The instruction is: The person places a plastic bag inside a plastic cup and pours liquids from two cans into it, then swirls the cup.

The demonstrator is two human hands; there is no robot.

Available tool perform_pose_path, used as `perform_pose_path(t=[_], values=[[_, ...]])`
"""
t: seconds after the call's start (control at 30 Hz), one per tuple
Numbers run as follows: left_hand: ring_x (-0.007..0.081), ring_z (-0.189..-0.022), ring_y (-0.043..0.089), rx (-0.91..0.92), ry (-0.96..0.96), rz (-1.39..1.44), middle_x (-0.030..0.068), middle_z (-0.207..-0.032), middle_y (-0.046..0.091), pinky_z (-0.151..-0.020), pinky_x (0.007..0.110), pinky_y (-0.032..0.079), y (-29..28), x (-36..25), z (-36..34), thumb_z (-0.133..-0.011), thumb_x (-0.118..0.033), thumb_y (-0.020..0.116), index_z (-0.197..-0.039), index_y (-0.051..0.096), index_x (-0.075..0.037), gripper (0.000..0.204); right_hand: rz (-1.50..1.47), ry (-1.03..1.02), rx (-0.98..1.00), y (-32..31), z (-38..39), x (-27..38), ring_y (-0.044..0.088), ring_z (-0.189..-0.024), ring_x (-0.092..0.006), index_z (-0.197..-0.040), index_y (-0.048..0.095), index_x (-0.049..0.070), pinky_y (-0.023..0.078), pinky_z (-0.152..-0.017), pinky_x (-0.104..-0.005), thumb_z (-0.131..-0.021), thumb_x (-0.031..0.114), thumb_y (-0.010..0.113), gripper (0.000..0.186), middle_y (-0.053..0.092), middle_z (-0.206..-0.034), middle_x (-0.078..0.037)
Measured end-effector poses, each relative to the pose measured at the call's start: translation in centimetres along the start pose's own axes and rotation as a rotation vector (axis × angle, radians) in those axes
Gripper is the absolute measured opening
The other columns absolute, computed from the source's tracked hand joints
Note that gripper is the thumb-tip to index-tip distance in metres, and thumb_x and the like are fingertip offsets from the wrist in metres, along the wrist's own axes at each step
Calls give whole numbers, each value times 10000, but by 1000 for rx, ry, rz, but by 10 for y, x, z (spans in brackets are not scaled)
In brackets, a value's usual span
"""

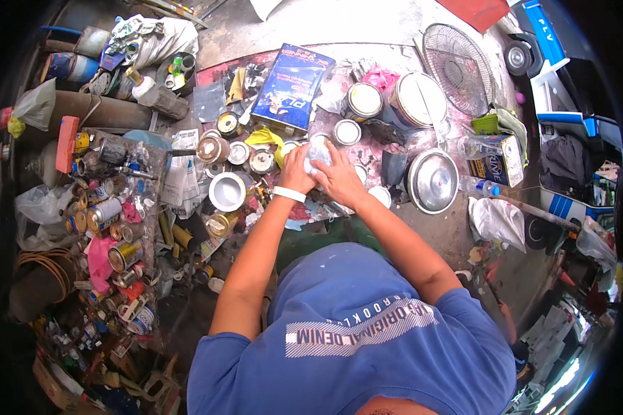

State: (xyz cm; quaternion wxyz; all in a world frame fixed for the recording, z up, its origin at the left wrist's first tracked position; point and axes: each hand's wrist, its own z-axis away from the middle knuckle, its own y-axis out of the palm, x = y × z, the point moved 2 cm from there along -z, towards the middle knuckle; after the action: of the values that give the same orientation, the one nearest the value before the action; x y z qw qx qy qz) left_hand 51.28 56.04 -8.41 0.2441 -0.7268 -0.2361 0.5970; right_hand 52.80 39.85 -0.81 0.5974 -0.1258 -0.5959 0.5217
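My left hand (pixel 298 173), with a white band at its wrist, curls around one side of a whitish, see-through container (pixel 318 153). From the other side my right hand (pixel 342 178) closes on it, fingers across its upper part. The container's lower part is hidden by my hands. A yellow cloth (pixel 264 137) lies just left of my left hand, near an open round tin (pixel 262 160). Beyond my hands is a blue rectangular can (pixel 289 90). A small white-topped tin (pixel 347 132) stands just past my right hand.
Large paint cans (pixel 418 101) and a wire fan guard (pixel 457 69) are at the far right. Nearer are a round metal lid (pixel 432 181) and a plastic bottle (pixel 479 186). Left of me are a white-lined can (pixel 227 191) and a bench crowded with paint tins (pixel 105 213).
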Motion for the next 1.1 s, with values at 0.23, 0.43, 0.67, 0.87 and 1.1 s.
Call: perform_pose_path(t=[0.23,0.43,0.67,0.87,1.1], values=[[423,-1313,510,105,-155,-33,262,-1435,519,-1128,514,390,-3,-9,-3,-691,-422,895,-1554,286,40,1152,-130,-57,-149,-3,-9,-5,480,-1348,-443,-1327,653,74,402,-1128,-505,-996,266,614,385,428,-1527,-254],[420,-1345,471,4,-234,-66,262,-1460,477,-1128,504,390,-5,-20,3,-618,-434,952,-1586,227,15,1290,-107,-64,-218,-9,-55,-4,642,-1057,-383,-1154,672,45,525,-899,-482,-900,110,678,262,642,-1104,-168],[418,-1354,460,13,-392,-34,244,-1452,484,-1136,510,376,-10,-24,23,-623,-385,952,-1599,218,-3,1279,-188,-69,-142,-8,-74,-7,648,-1021,-395,-1023,710,34,524,-884,-473,-916,135,664,154,653,-1052,-181],[433,-1405,405,-214,-306,13,257,-1528,378,-1181,522,335,-14,-42,25,-624,-330,964,-1608,184,-20,1294,-716,44,-65,5,-90,-19,628,-941,-149,-1094,680,-3,504,-842,-316,-977,181,681,218,692,-989,-66],[423,-1424,390,-56,-283,145,244,-1529,384,-1180,494,360,-10,-34,12,-650,-299,953,-1546,399,-129,1067,-629,182,150,28,-107,-27,635,-952,-139,-1102,708,-27,505,-869,-321,-1005,201,631,259,727,-1021,-76]])
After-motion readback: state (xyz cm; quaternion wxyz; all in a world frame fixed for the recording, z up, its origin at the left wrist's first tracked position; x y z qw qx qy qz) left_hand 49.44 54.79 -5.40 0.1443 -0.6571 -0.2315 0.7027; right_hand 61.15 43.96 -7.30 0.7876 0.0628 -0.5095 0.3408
